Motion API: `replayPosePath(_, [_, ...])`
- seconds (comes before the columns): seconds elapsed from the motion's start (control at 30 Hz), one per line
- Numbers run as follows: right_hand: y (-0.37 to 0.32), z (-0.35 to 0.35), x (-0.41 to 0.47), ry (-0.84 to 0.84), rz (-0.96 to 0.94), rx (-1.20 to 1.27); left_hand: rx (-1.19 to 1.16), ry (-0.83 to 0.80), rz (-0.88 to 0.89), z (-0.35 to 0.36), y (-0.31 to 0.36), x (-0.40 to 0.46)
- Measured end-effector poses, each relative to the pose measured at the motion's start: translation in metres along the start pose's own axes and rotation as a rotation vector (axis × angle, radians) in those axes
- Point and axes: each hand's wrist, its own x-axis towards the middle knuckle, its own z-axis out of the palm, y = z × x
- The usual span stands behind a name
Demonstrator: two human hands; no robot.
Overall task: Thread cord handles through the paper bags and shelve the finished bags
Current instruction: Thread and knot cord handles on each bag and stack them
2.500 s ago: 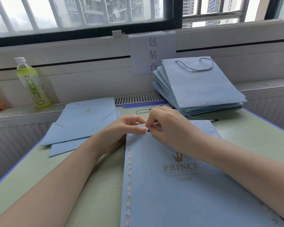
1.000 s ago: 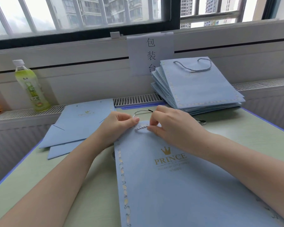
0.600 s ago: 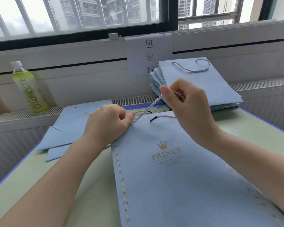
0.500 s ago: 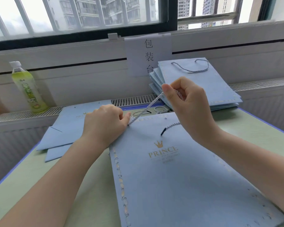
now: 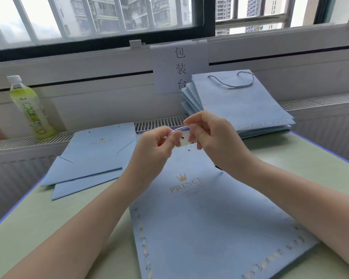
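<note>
Above the top edge of the flat paper bag (image 5: 206, 216) on the table (image 5: 38, 228), the left hand (image 5: 155, 150) and right hand (image 5: 212, 135) each pinched the twisted cord (image 5: 182, 128) between thumb and fingertips, a short span stretched between them. The cord looked limp and light, best gripped near its stiff tip to feed the punched hole (image 5: 188, 150). The thin bag would probably crease easily, so it should be held by its reinforced top edge.
</note>
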Motion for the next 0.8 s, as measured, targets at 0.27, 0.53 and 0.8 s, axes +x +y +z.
replayPosePath(0.27, [0.005,-0.001,0.004,-0.094,0.144,0.244,0.003,0.628,0.127,-0.030,0.000,0.007])
replayPosePath(0.53, [0.019,-0.003,0.002,-0.100,-0.011,-0.371,0.100,0.276,0.104,-0.024,0.001,0.001])
replayPosePath(0.8, [0.006,-0.007,-0.001,-0.016,-0.181,-0.502,0.731,-0.100,-0.235,-0.013,-0.030,0.004])
